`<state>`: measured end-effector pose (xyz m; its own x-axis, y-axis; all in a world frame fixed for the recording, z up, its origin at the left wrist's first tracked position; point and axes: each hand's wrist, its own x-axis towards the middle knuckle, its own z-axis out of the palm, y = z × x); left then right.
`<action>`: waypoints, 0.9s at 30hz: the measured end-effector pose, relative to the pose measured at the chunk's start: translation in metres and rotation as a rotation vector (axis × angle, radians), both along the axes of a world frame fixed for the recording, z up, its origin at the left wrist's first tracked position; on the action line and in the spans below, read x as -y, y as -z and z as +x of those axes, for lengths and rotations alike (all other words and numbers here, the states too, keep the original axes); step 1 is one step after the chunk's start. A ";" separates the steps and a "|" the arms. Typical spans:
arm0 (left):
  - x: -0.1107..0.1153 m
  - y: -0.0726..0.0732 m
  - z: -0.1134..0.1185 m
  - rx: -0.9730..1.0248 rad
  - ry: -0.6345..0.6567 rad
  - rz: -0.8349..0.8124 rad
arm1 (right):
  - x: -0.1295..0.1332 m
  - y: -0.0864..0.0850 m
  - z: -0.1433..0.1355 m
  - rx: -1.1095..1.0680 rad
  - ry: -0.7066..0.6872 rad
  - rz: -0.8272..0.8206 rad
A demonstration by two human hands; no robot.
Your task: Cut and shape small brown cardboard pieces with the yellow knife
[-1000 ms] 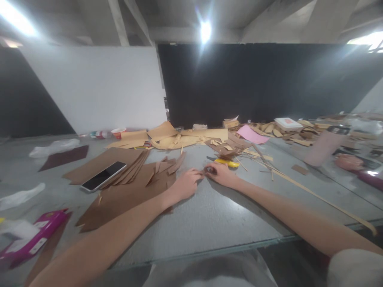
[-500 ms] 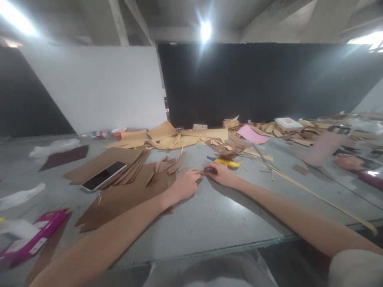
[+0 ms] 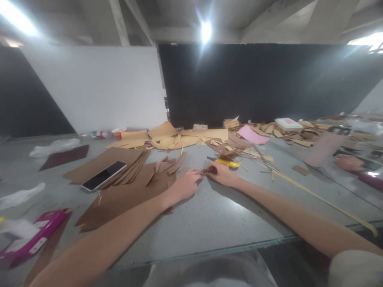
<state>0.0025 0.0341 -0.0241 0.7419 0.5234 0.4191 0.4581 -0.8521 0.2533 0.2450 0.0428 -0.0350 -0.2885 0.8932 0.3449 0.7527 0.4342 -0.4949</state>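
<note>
Small brown piece (image 3: 206, 172), thin and flat-looking, lies between the two hands just above the middle of the smooth grey tabletop (image 3: 191, 227); exact outline partly hidden by fingers. Right hand (image 3: 220, 173): thumb and fingers curled, pinching the piece. Left hand (image 3: 187, 184): fingers bent, tips at the other end of the piece; whether they grip it or only touch it, I cannot tell. Just beyond the right hand, a glossy yellow tool handle (image 3: 229, 163), rounded, with a narrow dark end. To the left, matte brown sheets (image 3: 119, 203), flat and straight-edged, overlap near the left hand; torn-looking strips lie on their far end. A flat phone (image 3: 104, 176), dark glass with a pale rim, rests on the upper sheets. To the right, a long, narrow tan strip (image 3: 317, 193) runs toward the near edge. Farther back, a smooth pink sheet (image 3: 253, 134) beside curled tan sheets (image 3: 191, 137). Versus one second ago: more of the brown piece shows between the fingertips; both hands hold nearly the same positions.
</note>
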 end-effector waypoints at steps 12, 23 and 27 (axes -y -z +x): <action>0.001 -0.002 0.001 -0.022 0.012 0.033 | 0.010 -0.011 0.003 0.072 -0.142 0.186; 0.003 -0.004 0.002 -0.005 0.017 0.006 | 0.012 -0.015 0.008 0.156 -0.266 0.266; 0.003 -0.004 0.001 -0.009 0.016 0.008 | 0.013 -0.017 0.008 0.187 -0.288 0.261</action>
